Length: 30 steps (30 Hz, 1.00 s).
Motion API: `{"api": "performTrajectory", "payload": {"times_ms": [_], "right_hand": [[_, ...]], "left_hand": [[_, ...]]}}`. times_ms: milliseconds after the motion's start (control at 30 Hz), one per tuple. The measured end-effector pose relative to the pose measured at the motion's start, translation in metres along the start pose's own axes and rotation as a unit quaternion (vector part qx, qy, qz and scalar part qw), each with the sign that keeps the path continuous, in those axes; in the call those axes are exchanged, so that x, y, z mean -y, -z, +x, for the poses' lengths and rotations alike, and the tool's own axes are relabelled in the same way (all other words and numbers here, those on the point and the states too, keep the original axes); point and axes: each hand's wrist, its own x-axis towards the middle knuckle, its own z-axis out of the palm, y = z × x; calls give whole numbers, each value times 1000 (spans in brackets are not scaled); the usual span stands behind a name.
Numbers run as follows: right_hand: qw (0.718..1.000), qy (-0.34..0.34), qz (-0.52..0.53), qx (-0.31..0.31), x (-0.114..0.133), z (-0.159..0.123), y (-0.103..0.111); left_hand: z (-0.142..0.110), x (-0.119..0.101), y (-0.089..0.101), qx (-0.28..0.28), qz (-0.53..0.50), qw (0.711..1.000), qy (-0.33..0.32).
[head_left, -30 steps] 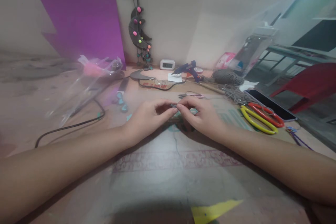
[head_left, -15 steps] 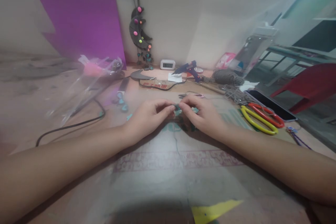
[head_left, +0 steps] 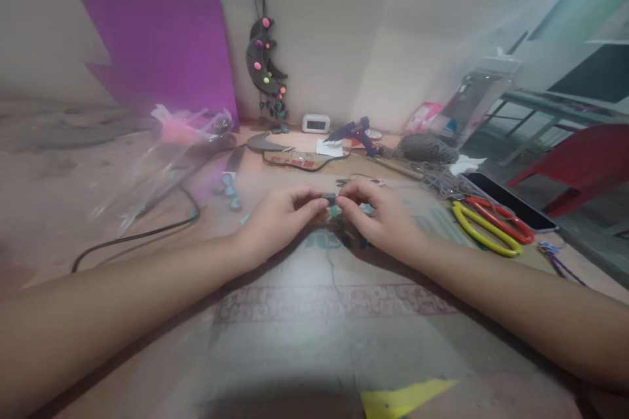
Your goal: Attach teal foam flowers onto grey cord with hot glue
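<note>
Between my fingertips is a small grey-green piece (head_left: 330, 198), too small and blurred to name. My left hand (head_left: 285, 213) pinches its left end with thumb and forefinger. Its right end is pinched the same way by my right hand (head_left: 376, 213). A grey-green thread (head_left: 330, 265) shows on the table below the hands. Just beyond them lie small scissors with pink handles (head_left: 361, 182). Several small blue pieces (head_left: 230, 191) lie left of my left hand.
At the back stand a glue gun (head_left: 354, 134), a white digital clock (head_left: 316, 123) and a grey yarn ball (head_left: 427, 147). Large red-and-yellow-handled scissors (head_left: 486, 229) and a phone (head_left: 511, 200) lie right. A cable (head_left: 137, 237) and plastic bags (head_left: 167, 163) are left. A yellow scrap (head_left: 405, 398) lies in front.
The view has shifted slightly. Both hands keep their pinch, and a little more of the small piece shows between the fingertips.
</note>
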Motion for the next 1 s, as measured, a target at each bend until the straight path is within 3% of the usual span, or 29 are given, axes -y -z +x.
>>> {"api": "performTrajectory", "payload": {"times_ms": [567, 1000], "right_hand": [[993, 94, -47, -61, -9, 2, 1], [993, 88, -55, -57, -12, 3, 1]], "left_hand": [[-1, -7, 1, -3, 13, 1000, 5], [0, -2, 0, 9, -13, 1000, 20]]}}
